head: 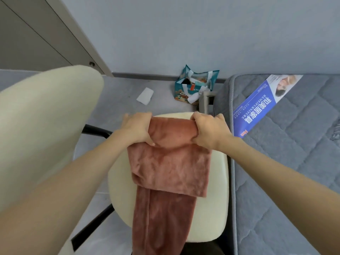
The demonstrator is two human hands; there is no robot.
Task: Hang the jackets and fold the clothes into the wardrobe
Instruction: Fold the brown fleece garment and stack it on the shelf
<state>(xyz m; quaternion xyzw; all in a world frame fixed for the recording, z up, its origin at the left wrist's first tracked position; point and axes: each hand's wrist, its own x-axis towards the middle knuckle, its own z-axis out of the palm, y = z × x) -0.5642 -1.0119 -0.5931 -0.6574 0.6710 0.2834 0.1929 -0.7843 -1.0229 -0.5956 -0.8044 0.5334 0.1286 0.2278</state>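
Rust-pink fleece trousers [169, 162] lie on chair seat [217, 181]; left hand [137, 129] pinches far folded edge, right hand [209, 130] clenched round it. Risk: loose end hangs off seat, well below hands, & cd drag fold askew or pull it to floor [117, 100].

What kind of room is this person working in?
Probably a bedroom: a bare quilted mattress on the right, a wardrobe-like door upper left, and pink clothing being folded on a chair.

Lower end of pink garment [162, 227] past the bottom edge; chair backrest [46, 116] past the left.
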